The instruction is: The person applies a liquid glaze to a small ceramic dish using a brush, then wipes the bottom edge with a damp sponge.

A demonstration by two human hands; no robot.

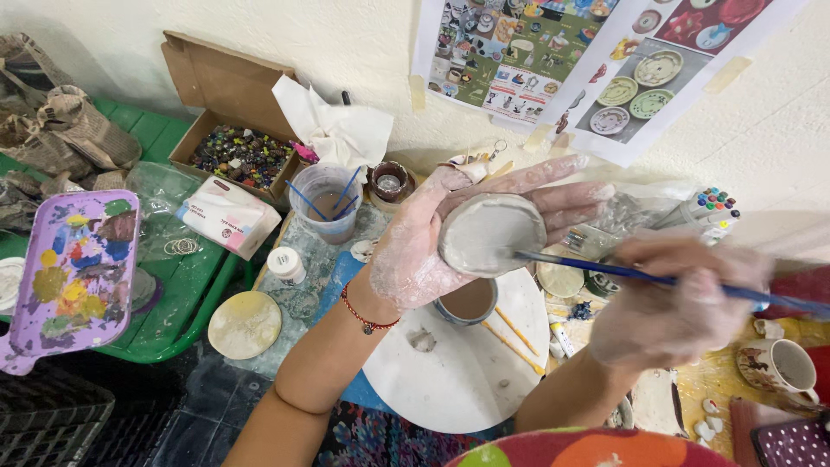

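**Brush on a small clay dish**

The left hand (432, 242), smeared white, lies palm up over the surface (303, 259) with its fingers curled under a small round clay dish (491, 233). The right hand (679, 303), blurred, grips a blue paintbrush (640, 277) whose tip touches the dish. Below them sits a round white board (458, 372); at far left, a purple paint palette (73, 268).

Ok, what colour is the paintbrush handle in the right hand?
Blue; the paintbrush handle shows clearly in the head view, though the right hand is blurred.
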